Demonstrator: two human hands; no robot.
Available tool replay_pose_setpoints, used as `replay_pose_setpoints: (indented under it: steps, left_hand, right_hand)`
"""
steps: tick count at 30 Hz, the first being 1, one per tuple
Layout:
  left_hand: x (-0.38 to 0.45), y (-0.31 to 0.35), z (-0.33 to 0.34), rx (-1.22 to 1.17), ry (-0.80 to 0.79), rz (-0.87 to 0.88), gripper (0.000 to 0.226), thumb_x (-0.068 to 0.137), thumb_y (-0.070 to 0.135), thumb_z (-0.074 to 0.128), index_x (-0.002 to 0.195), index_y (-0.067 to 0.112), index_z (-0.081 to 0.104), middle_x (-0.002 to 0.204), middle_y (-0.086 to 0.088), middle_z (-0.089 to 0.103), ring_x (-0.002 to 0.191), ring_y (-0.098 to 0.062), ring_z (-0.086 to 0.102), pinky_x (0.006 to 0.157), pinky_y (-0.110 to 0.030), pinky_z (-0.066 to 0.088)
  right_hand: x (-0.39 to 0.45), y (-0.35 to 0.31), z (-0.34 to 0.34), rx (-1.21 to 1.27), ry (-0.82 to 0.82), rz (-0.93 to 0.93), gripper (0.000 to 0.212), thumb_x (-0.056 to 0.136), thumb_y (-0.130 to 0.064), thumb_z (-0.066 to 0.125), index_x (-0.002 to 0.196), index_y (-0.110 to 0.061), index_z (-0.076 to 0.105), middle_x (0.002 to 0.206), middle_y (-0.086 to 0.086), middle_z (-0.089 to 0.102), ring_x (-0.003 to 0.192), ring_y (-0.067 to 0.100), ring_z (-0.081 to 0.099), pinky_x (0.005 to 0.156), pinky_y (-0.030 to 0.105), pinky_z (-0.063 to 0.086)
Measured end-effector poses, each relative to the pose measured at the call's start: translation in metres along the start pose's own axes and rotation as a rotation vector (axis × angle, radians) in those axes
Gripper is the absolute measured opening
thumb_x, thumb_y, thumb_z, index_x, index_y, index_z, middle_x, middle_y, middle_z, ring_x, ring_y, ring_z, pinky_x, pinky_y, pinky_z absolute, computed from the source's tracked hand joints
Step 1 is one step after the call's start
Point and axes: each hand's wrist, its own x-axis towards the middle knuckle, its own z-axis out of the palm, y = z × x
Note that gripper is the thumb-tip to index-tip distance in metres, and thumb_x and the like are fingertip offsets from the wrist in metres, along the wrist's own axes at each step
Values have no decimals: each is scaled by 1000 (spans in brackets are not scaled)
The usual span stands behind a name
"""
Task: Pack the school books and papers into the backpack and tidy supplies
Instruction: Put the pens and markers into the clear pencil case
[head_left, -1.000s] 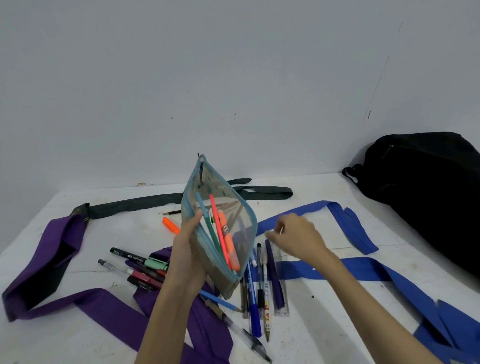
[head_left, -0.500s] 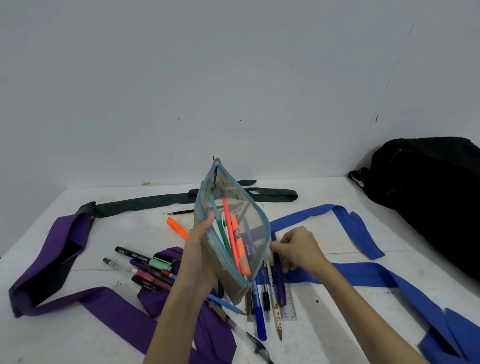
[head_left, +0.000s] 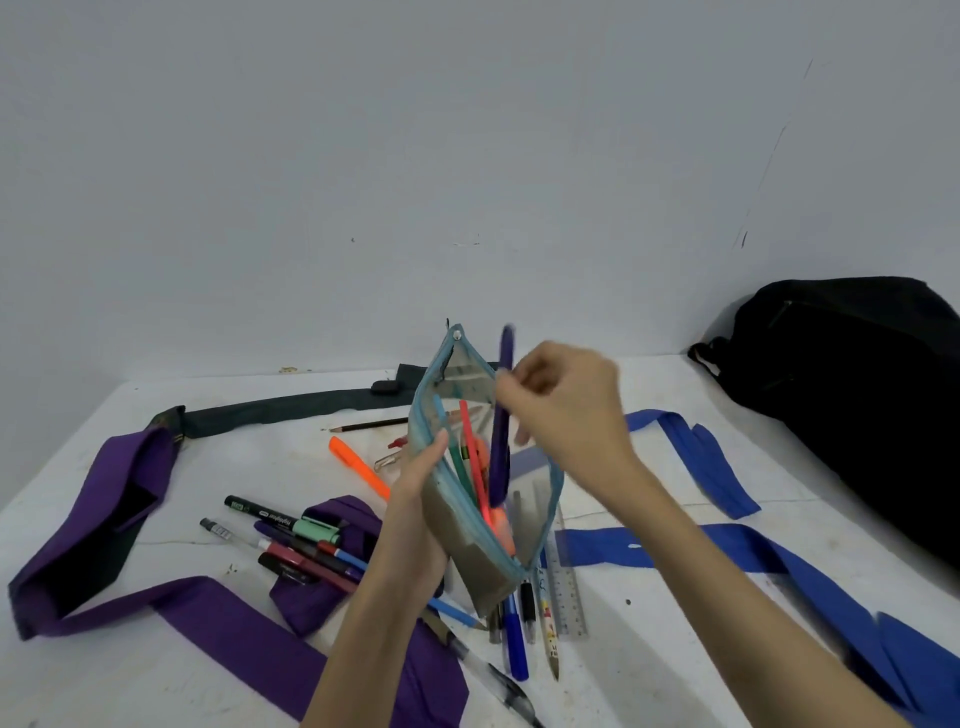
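Note:
My left hand (head_left: 415, 514) grips a clear pencil pouch (head_left: 530, 525) with a light-blue zipper rim, held upright and gaping above the white table (head_left: 649, 649). My right hand (head_left: 566, 400) pinches a dark purple pen (head_left: 502, 441) whose lower end is down inside the pouch among a green pen, a red pen and an orange highlighter. Loose pens (head_left: 291, 545) lie left of the pouch and more pens with a clear ruler (head_left: 566, 587) lie under it. A black backpack (head_left: 857, 384) sits at the far right against the wall.
A purple strap (head_left: 119, 499) loops across the left, a dark green strap (head_left: 280, 408) runs along the back, a blue strap (head_left: 727, 551) trails to the right. An orange highlighter (head_left: 358, 467) and a pencil (head_left: 371, 426) lie behind the pouch.
My right hand picked the purple pen up from the row on the table, lifted it and brought it into the pouch's mouth. My left hand kept holding the pouch.

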Motion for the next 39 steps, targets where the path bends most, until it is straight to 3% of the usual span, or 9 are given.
replay_pose_setpoints:
  steps: [4, 7, 10, 15, 19, 26, 32, 35, 39]
  left_hand:
    - [-1, 0, 4, -2, 26, -16, 61, 78, 40, 62, 131, 11, 53, 121, -23, 61, 111, -37, 60, 79, -38, 56]
    - [1, 1, 1, -4, 43, -39, 63, 76, 42, 63, 131, 13, 53, 123, -21, 60, 113, -37, 59, 81, -40, 55]
    - [3, 2, -5, -5, 40, -30, 60, 77, 40, 64, 132, 16, 53, 120, -14, 64, 109, -29, 63, 88, -42, 52]
    - [2, 5, -6, 2, 31, 9, 43, 89, 32, 51, 127, 12, 56, 101, -8, 70, 94, -24, 67, 81, -39, 52]
    - [1, 5, -4, 8, 28, -5, 44, 89, 32, 50, 128, 12, 55, 99, -8, 69, 91, -23, 67, 78, -38, 52]
    - [1, 5, -5, 6, 19, -1, 46, 86, 32, 54, 128, 13, 55, 107, -10, 68, 101, -25, 65, 84, -39, 52]
    - [4, 3, -8, 2, 8, -9, 61, 75, 36, 61, 131, 15, 52, 111, -11, 66, 101, -26, 65, 79, -37, 54]
    - [5, 2, -9, -5, 0, -7, 61, 74, 35, 61, 131, 15, 51, 108, -10, 66, 99, -24, 65, 81, -39, 54]
    - [5, 2, -9, 14, -36, 7, 57, 76, 34, 60, 129, 16, 52, 107, -8, 69, 96, -22, 68, 74, -35, 56]
  right_hand:
    - [-7, 5, 7, -248, -176, -15, 20, 84, -24, 62, 70, -10, 68, 58, 3, 64, 49, 16, 58, 62, 36, 56]
    - [-1, 6, -5, -107, 37, -10, 25, 87, -22, 60, 68, -7, 67, 53, 6, 62, 45, 19, 54, 52, 34, 50]
    - [10, 28, -19, -3, 145, 149, 25, 86, -19, 59, 71, -1, 66, 52, 7, 60, 31, 4, 44, 48, 25, 40]
    - [4, 110, -4, -560, -273, 390, 31, 87, -36, 60, 79, -6, 63, 69, 7, 67, 51, 14, 55, 59, 29, 50]
    - [-8, 139, 14, -776, -342, 408, 45, 84, -54, 59, 65, -20, 37, 62, -4, 45, 52, 12, 39, 46, 24, 31]
    - [-7, 142, 25, -581, -315, 506, 39, 79, -37, 68, 65, -14, 40, 61, -1, 46, 53, 13, 41, 46, 23, 31]
    - [-7, 132, 23, -268, -292, 597, 15, 83, -15, 65, 74, -3, 63, 71, 10, 59, 63, 16, 52, 60, 29, 46]
    - [-1, 114, 8, -153, -163, 499, 20, 90, -13, 56, 74, -1, 60, 63, 7, 55, 51, 13, 46, 50, 24, 41]
    - [18, 69, -24, 109, 404, 119, 29, 96, -18, 49, 69, -7, 49, 61, 18, 55, 49, 20, 45, 49, 28, 38]
